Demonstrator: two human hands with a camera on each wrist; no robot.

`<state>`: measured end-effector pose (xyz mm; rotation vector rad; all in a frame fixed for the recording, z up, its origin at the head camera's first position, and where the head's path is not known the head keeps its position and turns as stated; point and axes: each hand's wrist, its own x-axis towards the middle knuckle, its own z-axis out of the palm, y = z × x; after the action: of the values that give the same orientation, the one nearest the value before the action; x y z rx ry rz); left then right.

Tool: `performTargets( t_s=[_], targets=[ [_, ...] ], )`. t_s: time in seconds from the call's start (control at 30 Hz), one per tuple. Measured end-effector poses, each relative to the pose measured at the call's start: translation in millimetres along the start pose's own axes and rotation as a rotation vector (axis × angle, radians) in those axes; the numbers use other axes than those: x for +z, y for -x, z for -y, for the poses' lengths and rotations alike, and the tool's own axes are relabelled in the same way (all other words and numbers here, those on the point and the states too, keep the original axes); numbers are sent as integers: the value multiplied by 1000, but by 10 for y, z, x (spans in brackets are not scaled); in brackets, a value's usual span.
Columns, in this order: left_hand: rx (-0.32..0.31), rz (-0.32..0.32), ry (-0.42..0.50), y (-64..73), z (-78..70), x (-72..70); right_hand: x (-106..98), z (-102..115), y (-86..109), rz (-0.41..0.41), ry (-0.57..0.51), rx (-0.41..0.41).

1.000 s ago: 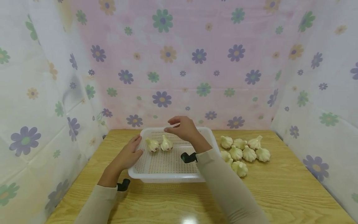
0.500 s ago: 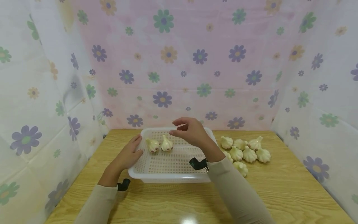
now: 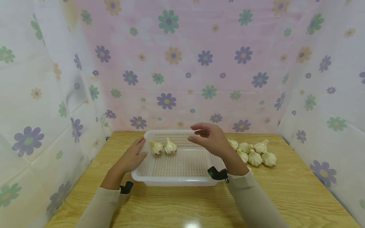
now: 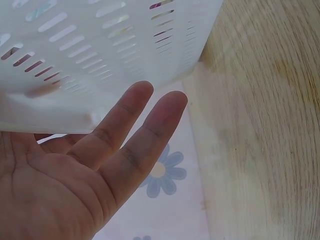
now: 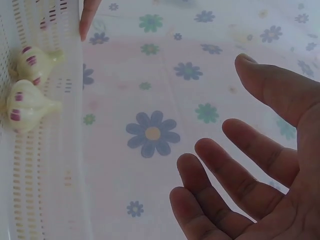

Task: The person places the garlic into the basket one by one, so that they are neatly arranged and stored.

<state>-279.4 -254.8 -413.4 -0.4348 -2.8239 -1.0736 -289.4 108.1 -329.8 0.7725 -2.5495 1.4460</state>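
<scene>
A white slotted plastic basket [image 3: 182, 179] stands on the table with two garlic bulbs [image 3: 170, 146] side by side at its back left. My left hand [image 3: 131, 160] rests on the basket's left rim, its fingers extended; the left wrist view shows the fingers [image 4: 145, 145] straight beside the slotted wall. Over the basket's right side hovers my right hand [image 3: 212, 139], holding nothing, thumb and fingers loosely curved and apart. In the right wrist view that hand [image 5: 250, 165] has an empty palm, and the two purple-marked bulbs [image 5: 31, 107] lie in the basket at left.
Several more garlic bulbs [image 3: 255, 157] lie grouped on the wooden table [image 3: 285, 190] right of the basket, some hidden behind my right hand and forearm. A flowered curtain [image 3: 182, 63] hangs behind the table and along both sides.
My right hand has moved right across the basket, away from the two bulbs, and now covers part of the garlic group. My left hand has stayed on the rim.
</scene>
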Motion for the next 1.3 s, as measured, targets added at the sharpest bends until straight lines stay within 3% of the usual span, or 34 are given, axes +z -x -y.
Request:
performTargets(
  t_s=[0.43, 0.6, 0.83, 1.3],
  targets=[
    [5, -4, -8, 1, -5, -9, -375, -224, 281, -43, 98, -6],
    [10, -6, 5, -4, -26, -13, -552, -373, 400, -39, 125, 36],
    [5, -9, 12, 12, -31, -14, -744, -596, 537, -28, 154, 17],
    [-1, 1, 4, -5, -26, -13, -1012, -1129, 825, 111, -23, 1]
  ],
)
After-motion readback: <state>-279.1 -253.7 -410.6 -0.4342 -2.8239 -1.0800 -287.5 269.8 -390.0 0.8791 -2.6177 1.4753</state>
